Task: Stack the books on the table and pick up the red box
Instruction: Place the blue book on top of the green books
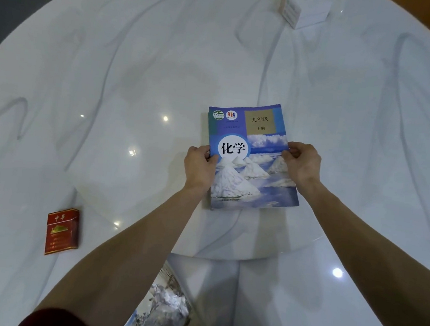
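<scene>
blue book point(253, 161) lies flat mid-table, another book point(162, 306) at the near edge, red box point(62, 231) lying left

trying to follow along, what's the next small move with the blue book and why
Probably let go of the blue book and reach for the second book at the near edge. Both the left hand and right hand grip its sides while it lies apparently flat mid-table, and the other book is not yet stacked. The red box lies untouched.
</scene>
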A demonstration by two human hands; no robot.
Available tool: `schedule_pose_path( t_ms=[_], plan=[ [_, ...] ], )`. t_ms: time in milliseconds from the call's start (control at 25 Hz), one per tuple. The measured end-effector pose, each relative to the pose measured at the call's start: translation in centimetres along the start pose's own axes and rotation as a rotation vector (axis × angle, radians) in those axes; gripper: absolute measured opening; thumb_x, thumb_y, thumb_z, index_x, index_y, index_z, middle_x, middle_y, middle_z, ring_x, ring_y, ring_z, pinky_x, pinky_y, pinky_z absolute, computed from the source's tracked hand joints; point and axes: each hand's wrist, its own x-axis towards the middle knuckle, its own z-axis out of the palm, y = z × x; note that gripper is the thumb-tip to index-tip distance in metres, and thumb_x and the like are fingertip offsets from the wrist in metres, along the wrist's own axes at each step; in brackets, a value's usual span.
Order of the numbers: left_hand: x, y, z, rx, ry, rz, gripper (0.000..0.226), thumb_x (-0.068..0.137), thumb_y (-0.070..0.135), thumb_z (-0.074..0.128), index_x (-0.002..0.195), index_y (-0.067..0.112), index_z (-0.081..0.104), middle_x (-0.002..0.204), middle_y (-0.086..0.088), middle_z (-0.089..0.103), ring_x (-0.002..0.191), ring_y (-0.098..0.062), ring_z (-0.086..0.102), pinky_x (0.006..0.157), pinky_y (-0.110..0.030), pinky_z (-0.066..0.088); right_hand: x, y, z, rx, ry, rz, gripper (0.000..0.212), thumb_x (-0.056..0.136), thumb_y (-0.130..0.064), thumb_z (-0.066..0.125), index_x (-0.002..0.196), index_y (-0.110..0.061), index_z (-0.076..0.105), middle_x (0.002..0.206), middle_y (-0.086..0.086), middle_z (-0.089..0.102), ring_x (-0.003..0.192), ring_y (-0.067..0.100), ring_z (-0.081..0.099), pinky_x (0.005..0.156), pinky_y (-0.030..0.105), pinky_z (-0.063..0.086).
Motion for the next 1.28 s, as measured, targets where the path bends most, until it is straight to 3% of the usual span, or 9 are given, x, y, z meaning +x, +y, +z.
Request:
schedule_pose_path(
  t_ms=[160,240,360,480,680,800,1080,1280],
  plan=[
    [0.1,-0.1,0.3,0.014,-0.014,0.003,0.023,0.088,0.007,0.056,0.066,0.007,0.052,0.079,-0.013,0.044,0.052,-0.006,0.031,0.053,-0.014,0.028,0.4,0.6,0.4,-0.007,0.018,0.009,0.026,0.091,-0.008,0.055,0.114,0.000,0.065,0.115,0.018,0.069,0.106,0.031,0.064,0.089,0.025,0.044],
    [0.1,0.0,0.4,0.037,-0.012,0.004,0.030,0.089,0.008,0.056,0.061,0.011,0.044,0.082,-0.012,0.042,0.054,-0.008,0.032,0.059,-0.018,0.031,0.5,0.8,0.5,0.021,0.025,0.033,0.027,0.090,-0.007,0.055,0.114,-0.001,0.065,0.115,0.016,0.069,0.107,0.029,0.064,0.092,0.025,0.045],
    [-0.1,0.1,0.3,0.094,-0.014,0.019,0.018,0.092,0.010,0.054,0.081,-0.004,0.059,0.090,-0.011,0.041,0.070,-0.019,0.043,0.067,-0.016,0.032,0.4,0.6,0.7,0.026,0.041,0.035,0.027,0.090,-0.005,0.053,0.114,-0.001,0.065,0.116,0.016,0.069,0.107,0.028,0.064,0.090,0.023,0.044],
    [-0.5,0.2,0.4,0.167,-0.015,0.052,0.022,0.095,0.014,0.051,0.096,-0.007,0.059,0.094,-0.011,0.041,0.076,-0.021,0.043,0.065,-0.012,0.028,0.4,0.7,0.9,0.008,0.055,0.023,0.028,0.090,-0.004,0.053,0.114,0.000,0.066,0.116,0.017,0.069,0.108,0.029,0.064,0.095,0.025,0.045],
    [-0.8,0.7,0.1,0.252,-0.053,0.029,0.030,0.096,0.020,0.047,0.103,-0.005,0.061,0.110,-0.022,0.053,0.090,-0.036,0.056,0.081,-0.032,0.042,0.2,-0.1,0.5,-0.083,0.041,0.022,0.027,0.092,-0.004,0.051,0.115,0.003,0.064,0.119,0.020,0.067,0.111,0.033,0.061,0.097,0.029,0.045],
    [-1.0,0.5,-1.1,0.347,-0.075,0.046,0.031,0.095,0.022,0.046,0.100,-0.003,0.064,0.105,-0.023,0.060,0.095,-0.039,0.060,0.080,-0.038,0.046,-0.3,-0.7,0.1,-0.215,0.033,0.000,0.030,0.093,-0.010,0.050,0.120,-0.001,0.060,0.125,0.018,0.062,0.111,0.033,0.060,0.096,0.032,0.047],
    [-3.3,0.7,-5.4,0.533,-0.050,0.215,0.028,0.096,0.022,0.043,0.111,0.008,0.062,0.111,-0.015,0.061,0.101,-0.032,0.060,0.080,-0.036,0.048,-4.3,-2.5,-0.7,-0.465,0.027,-0.344,0.022,0.088,-0.012,0.052,0.096,0.002,0.067,0.104,0.023,0.061,0.091,0.039,0.060,0.078,0.044,0.053],
    [-6.3,-0.1,-9.1,0.616,-0.020,0.313,0.031,0.097,0.022,0.042,0.120,0.010,0.058,0.116,-0.013,0.060,0.106,-0.029,0.059,0.082,-0.036,0.049,-9.0,-4.2,-0.6,-0.609,-0.037,-0.476,0.031,0.091,-0.024,0.049,0.110,-0.005,0.064,0.115,0.018,0.063,0.102,0.034,0.060,0.085,0.040,0.052]
  ],
)
